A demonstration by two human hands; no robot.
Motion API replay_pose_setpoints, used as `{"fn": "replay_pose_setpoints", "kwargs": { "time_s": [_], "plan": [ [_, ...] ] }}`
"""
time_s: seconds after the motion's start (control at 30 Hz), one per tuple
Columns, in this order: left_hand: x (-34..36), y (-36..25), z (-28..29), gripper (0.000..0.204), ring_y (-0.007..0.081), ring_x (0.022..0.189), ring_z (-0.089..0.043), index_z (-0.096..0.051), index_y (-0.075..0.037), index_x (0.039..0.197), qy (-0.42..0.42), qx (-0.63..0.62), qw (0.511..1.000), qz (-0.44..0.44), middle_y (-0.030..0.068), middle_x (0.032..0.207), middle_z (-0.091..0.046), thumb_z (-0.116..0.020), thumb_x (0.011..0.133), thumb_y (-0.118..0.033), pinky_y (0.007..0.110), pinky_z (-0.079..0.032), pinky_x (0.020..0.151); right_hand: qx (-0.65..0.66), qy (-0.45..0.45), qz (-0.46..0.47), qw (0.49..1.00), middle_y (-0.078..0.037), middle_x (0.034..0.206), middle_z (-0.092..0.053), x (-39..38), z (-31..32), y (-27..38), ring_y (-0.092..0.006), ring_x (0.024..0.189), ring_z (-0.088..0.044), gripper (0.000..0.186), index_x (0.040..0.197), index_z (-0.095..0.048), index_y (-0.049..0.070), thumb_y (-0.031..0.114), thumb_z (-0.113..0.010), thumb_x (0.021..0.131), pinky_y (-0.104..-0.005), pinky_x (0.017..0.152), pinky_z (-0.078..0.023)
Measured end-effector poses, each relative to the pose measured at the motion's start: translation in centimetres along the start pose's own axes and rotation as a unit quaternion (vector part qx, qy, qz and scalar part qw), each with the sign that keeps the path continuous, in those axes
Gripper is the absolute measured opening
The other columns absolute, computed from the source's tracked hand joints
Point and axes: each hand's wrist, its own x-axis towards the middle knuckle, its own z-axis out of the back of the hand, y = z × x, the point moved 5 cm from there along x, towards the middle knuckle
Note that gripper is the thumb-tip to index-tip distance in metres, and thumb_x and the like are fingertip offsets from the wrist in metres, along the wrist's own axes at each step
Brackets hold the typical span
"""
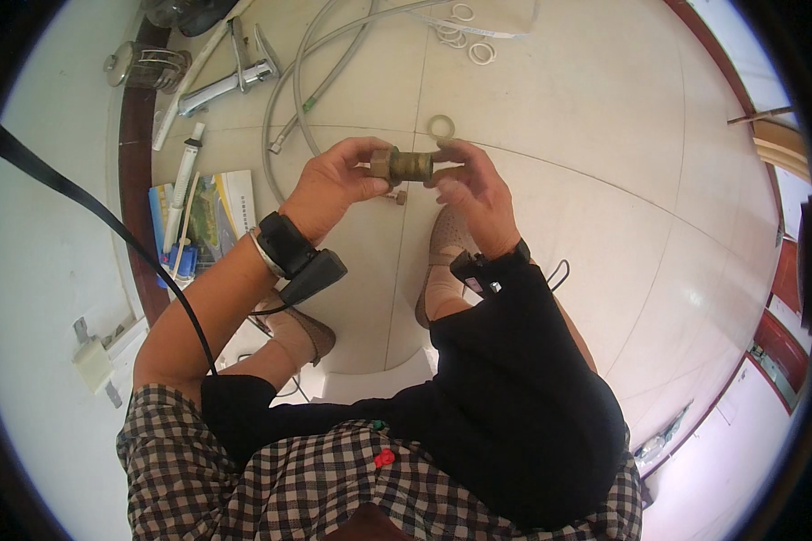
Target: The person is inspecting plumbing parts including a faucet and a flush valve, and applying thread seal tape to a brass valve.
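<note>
Gripping one brass-coloured fitting (412, 166), one left hand (332, 178) faces one right hand (481, 200).

A glossy cream tiled floor (595, 99) meets a pale wall (50, 279) along dark reddish-brown skirting (133, 153).

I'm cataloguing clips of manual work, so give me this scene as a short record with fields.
Left hand: grips the hexagonal end of a brass-coloured pipe fitting
Right hand: at the fitting's other end; blurred, grip unclear
Near the hands: pale ring on the tiled floor
Further ahead: chrome faucet, grey flexible hoses, white rings
To the left: booklet
</note>
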Motion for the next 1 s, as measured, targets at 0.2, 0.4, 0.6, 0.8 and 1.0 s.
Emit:
{"fn": "replay_pose_setpoints", "kwargs": {
  "time_s": [0.2,0.4,0.6,0.8,1.0],
  "plan": [
    [-0.3,-0.2,-0.3,0.045,0.0161,0.100,-0.058,-0.051,-0.004,0.121,0.011,-0.026,1.000,0.006,0.0075,0.110,-0.059,-0.064,0.079,0.005,0.030,-0.049,0.090,-0.141,0.032,0.124,0.982,-0.013,0.107,-0.060,0.1,-1.1,0.9,-0.0159,0.081,-0.062,0.040,0.115,-0.053,-0.002,0.009,-0.070,0.080,-0.0261,0.066,-0.051],
    [-0.6,0.0,-0.3,0.043,0.0176,0.094,-0.062,-0.051,-0.002,0.122,0.012,-0.047,0.998,0.030,0.0095,0.108,-0.060,-0.065,0.081,0.000,0.030,-0.051,0.086,-0.046,0.040,-0.112,0.992,-0.008,0.082,-0.066,0.4,-0.5,-0.3,-0.0138,0.069,-0.061,0.028,0.103,-0.059,-0.003,0.014,-0.069,0.083,-0.0264,0.066,-0.050],
    [-0.5,0.6,0.2,0.042,0.0207,0.094,-0.063,-0.050,0.000,0.123,0.030,0.002,1.000,-0.004,0.0109,0.106,-0.060,-0.064,0.084,-0.005,0.032,-0.053,0.085,-0.096,0.023,-0.054,0.994,-0.008,0.083,-0.066,0.0,-1.0,-0.8,-0.0111,0.073,-0.061,0.032,0.105,-0.059,-0.003,0.015,-0.070,0.082,-0.0251,0.068,-0.050],
    [-0.7,0.9,0.4,0.040,0.0237,0.095,-0.063,-0.047,0.003,0.124,0.031,-0.040,0.998,0.040,0.0139,0.108,-0.059,-0.060,0.088,-0.007,0.035,-0.053,0.087,-0.134,0.039,0.036,0.990,-0.004,0.097,-0.063,0.2,-1.4,0.2,-0.0109,0.085,-0.060,0.037,0.110,-0.059,0.003,0.003,-0.072,0.075,-0.0245,0.072,-0.049],
    [-0.6,1.2,0.2,0.040,0.0231,0.095,-0.063,-0.048,0.002,0.124,0.045,-0.074,0.995,0.056,0.0135,0.109,-0.059,-0.060,0.088,-0.009,0.035,-0.053,0.087,-0.132,0.048,0.099,0.985,-0.003,0.109,-0.059,0.2,-1.4,-0.3,-0.0139,0.094,-0.059,0.042,0.111,-0.059,0.006,-0.003,-0.070,0.072,-0.0252,0.076,-0.049]
  ]
}}
